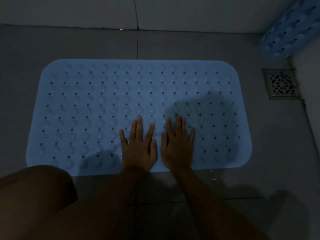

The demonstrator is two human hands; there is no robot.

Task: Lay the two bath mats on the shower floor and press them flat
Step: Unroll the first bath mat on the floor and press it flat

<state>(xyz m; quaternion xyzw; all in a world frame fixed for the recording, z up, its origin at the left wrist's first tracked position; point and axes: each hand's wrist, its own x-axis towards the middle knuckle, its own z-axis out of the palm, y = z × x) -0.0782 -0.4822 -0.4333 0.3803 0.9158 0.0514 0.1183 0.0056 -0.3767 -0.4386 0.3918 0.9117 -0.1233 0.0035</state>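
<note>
A: Blue first mat (138, 94) lies spread on the shower floor (86, 45); left hand (139, 148) and right hand (176, 149) rest flat, fingers splayed, near its front edge.

B: Press outward from the middle, seating cups. Second mat (290, 30) waits, leaning in the corner.

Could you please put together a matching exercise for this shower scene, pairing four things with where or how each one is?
Things:
1. laid bath mat
2. second bath mat
3. drain
4. left hand

Places or states:
A. set into the floor at the right
B. fingers straight, pressing down beside the right hand
C. spread out flat in the middle
D. not laid, bunched up in the far right corner

Pairs: 1-C, 2-D, 3-A, 4-B.
</note>
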